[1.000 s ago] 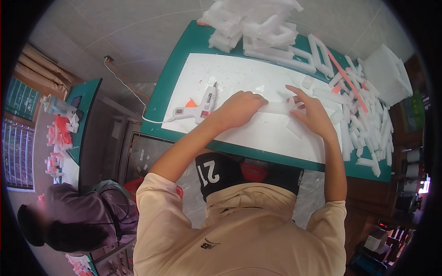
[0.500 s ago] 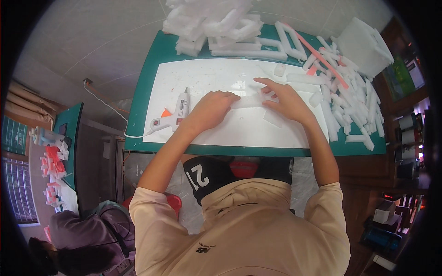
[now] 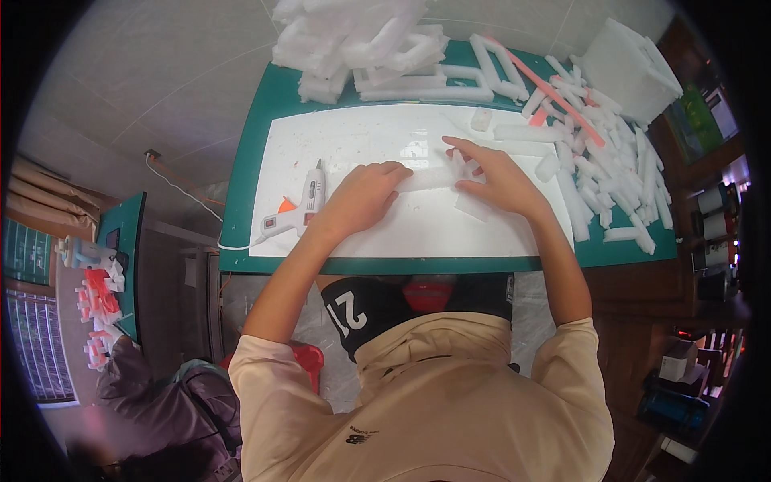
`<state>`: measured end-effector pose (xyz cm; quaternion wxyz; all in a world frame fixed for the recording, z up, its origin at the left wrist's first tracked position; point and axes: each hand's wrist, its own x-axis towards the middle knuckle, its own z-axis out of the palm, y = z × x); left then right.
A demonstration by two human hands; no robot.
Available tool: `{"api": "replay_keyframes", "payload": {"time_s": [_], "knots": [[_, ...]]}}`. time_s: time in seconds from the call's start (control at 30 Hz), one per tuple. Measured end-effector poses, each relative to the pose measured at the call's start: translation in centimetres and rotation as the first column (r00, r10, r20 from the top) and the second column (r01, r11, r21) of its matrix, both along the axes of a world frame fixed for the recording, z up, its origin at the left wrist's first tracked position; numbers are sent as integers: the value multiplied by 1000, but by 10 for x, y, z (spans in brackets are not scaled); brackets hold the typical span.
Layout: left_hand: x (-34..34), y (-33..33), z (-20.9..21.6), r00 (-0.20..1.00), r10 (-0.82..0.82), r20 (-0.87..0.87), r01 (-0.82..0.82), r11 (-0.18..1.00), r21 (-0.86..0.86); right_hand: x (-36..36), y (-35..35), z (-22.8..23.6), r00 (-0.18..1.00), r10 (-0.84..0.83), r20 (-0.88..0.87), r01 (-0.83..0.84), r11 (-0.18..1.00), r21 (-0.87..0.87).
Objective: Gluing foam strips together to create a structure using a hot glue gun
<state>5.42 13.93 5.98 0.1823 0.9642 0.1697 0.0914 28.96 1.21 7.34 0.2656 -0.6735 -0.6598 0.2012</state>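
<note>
A white foam strip [image 3: 427, 179] lies across the white board in front of me. My left hand [image 3: 363, 199] has its fingers curled over the strip's left end. At the other end, my right hand [image 3: 502, 181] pinches a small white foam piece [image 3: 463, 167] between thumb and bent fingers, its index finger stretched out above. The piece touches the strip or sits right by it; my fingers partly cover the join. A white hot glue gun [image 3: 312, 197] with an orange part rests left of my left hand, nozzle pointing away. Below the right hand lies a flat foam scrap [image 3: 471, 210].
The white board [image 3: 281, 153] covers the middle of a green table [image 3: 241, 173]. Stacked foam frames [image 3: 361, 48] stand at the back. Loose foam sticks [image 3: 610, 173] and a foam box [image 3: 630, 72] crowd the right. Another person [image 3: 169, 410] works at a side table, lower left.
My hands keep nearly the same pose around the foam. The view has shifted slightly. At the lower left, the other person's arm now reaches toward the side table.
</note>
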Motion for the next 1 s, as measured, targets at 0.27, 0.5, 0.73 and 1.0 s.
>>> {"api": "replay_keyframes", "payload": {"time_s": [0.27,0.5,0.73,1.0], "knots": [[1,-11,15,996,66,-53,-71,992,-106,9,-25,1,989,-110,-96,116,992,58],[-45,-16,33,979,47,201,-73,989,125,-8,-62,-20,985,-162,-54,167,980,108],[-125,-9,32,847,437,302,-433,897,-82,-18,-56,-29,995,-100,16,95,980,174],[-166,-3,4,879,432,201,-434,900,-33,-18,-80,-16,919,-99,-383,149,984,102]]}}
